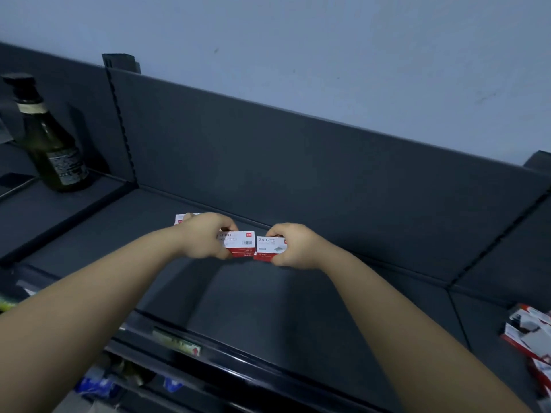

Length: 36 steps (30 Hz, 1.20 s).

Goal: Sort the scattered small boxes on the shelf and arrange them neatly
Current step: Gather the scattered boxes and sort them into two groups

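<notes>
White-and-red boxes — left hand grips the barcode box, right hand the "24/6" box.

The right-hand box, white above and red below, carries the number "24/6" in grey at its top left corner; the smaller lines beside and under it are too fine to read. The left-hand box shows a barcode at its lower right and a small red logo square at its top right, with rows of print that stay illegible. The label on the green bottle is blurred, as is the tag on the shelf edge.
</notes>
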{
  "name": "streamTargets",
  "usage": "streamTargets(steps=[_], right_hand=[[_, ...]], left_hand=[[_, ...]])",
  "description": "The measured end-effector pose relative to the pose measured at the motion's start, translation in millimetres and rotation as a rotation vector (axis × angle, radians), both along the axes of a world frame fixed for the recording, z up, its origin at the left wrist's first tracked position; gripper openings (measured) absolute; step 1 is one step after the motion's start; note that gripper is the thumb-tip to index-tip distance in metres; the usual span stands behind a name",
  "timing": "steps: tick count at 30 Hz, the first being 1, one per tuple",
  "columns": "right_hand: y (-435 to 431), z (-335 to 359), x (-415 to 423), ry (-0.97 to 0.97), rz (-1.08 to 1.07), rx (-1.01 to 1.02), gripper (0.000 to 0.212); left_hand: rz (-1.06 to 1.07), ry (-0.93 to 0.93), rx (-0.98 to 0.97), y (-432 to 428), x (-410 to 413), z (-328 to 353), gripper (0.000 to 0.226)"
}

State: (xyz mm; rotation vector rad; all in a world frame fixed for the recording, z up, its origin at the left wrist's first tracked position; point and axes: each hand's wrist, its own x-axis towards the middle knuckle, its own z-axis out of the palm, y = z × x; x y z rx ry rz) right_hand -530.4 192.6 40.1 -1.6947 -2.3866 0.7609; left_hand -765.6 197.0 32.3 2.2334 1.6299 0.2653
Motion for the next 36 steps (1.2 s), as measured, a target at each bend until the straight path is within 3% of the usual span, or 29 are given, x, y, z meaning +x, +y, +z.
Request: streamTargets(steps=[4, 12, 16, 21, 25, 31, 36], right_hand=[[2, -4, -19, 0.051, -0.065, -0.023, 0.032], [5, -25, -94, 0.011, -0.148, -0.011, 0.042], [0, -47, -123, -0.001, -0.19, -0.064, 0.043], [0, -71, -154, -0.114, -0.169, -0.037, 0.047], [9, -82, -164, -0.124, -0.218, 0.008, 0.051], [24, -91, -174, -0.11, -0.355, 0.052, 0.051], [33, -91, -179, -0.108, -0.396, 0.065, 0.051]], left_hand=[[-0.061, -0.036, -0.041, 12, -24, -5, 0.026], [-0.232, -0.065, -0.169, 43, -98, -30, 0.031], [-0.278, 0.002, -0.175, 51, -125, -50, 0.037], [-0.309, 0.108, -0.114, 61, -148, -77, 0.044], [-0.258, 0.075, -0.055, 75, -155, -87, 0.048], [-0.256, 0.241, 0.041, 95, -150, -86, 0.046], [-0.212, 0.248, 0.082, 101, -145, -87, 0.045]])
